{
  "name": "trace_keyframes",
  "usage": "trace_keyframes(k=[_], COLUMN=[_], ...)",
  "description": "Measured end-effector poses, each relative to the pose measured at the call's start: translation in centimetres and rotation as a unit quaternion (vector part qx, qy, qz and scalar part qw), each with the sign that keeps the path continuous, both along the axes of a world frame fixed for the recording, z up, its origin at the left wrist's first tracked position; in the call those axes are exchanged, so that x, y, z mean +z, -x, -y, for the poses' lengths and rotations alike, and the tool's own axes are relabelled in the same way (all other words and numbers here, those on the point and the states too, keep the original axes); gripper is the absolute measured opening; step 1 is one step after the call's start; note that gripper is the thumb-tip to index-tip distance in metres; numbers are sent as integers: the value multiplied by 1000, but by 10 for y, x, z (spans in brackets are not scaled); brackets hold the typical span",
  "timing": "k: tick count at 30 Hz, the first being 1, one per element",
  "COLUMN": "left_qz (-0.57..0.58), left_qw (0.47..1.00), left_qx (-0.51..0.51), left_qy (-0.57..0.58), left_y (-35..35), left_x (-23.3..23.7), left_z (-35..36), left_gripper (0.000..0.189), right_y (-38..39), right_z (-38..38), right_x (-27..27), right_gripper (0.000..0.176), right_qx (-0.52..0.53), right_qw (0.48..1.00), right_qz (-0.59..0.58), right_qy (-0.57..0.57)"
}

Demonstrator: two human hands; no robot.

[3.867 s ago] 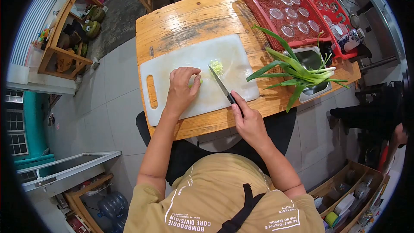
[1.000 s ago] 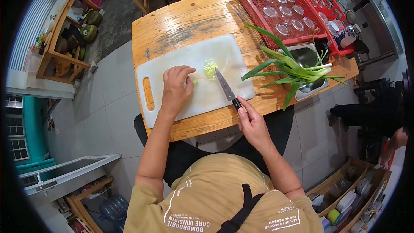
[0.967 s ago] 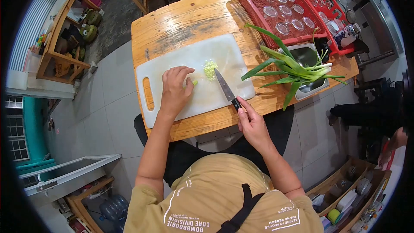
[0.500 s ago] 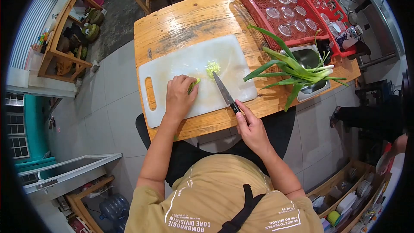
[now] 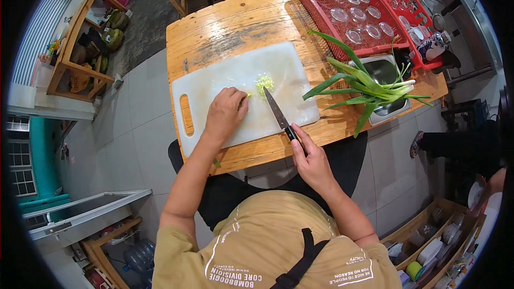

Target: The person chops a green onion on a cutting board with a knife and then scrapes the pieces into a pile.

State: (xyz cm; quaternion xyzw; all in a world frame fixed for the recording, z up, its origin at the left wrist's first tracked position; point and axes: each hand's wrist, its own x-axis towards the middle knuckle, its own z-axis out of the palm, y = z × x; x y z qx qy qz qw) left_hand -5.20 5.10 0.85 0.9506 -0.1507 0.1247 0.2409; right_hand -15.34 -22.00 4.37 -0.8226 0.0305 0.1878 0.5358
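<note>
On the white cutting board (image 5: 292,67) lies a small heap of chopped spring onion (image 5: 264,82). My left hand (image 5: 226,113) rests on the board left of the heap, its fingers curled round a spring onion stalk (image 5: 248,95); only a short green end shows past the fingertips. A green leaf tip (image 5: 216,162) shows beside my left wrist. My right hand (image 5: 311,164) is closed on the black handle of a knife (image 5: 276,108). Its blade points away from me, with the tip at the near edge of the heap.
Whole spring onions (image 5: 369,86) lie across a metal container (image 5: 381,69) on the table's right side. Behind them stands a red crate (image 5: 321,20) of upturned glasses, beside a second red basket (image 5: 423,64). A person's leg (image 5: 455,147) is at the far right.
My left hand has turned slightly and drawn its fingers further over the stalk, so less green shows. The left elbow has shifted outward. The knife has barely moved.
</note>
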Motion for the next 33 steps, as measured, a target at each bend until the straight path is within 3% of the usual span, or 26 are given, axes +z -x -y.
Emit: trace_keyframes(k=[7,10,13,15,20,23,25,28,33], left_qz=[-175,-203,-177,-193,-222,-174,-56,-24,44], left_qw=[983,975,975,972,964,967,986,996,999], left_qx=[-58,-93,-129,-127,-117,-116,-99,-69,2], left_qy=[-13,-7,-39,-49,-91,-149,-125,-46,-3], left_y=[-20,-36,-45,-47,-50,-44,-37,-16,6], left_x=[31,35,33,37,41,42,32,12,-5], left_z=[-12,-18,-21,-21,-21,-14,-10,3,12], left_gripper=[17,18,16,16,13,10,9,7,12], right_y=[5,4,4,6,6,5,3,0,5], right_z=[-2,-4,-2,-2,1,0,-2,-4,-7], right_x=[-8,-10,-4,-9,-11,-9,-3,2,-8], right_gripper=[47,47,47,47,46,46,47,46,48], right_qx=[-11,-13,2,-7,-8,-9,-5,-5,-9], right_qw=[999,996,1000,998,999,999,999,1000,992], right_qz=[44,77,4,49,41,50,29,-2,120], right_qy=[-27,-37,-18,-28,-16,-21,-20,-8,-31])
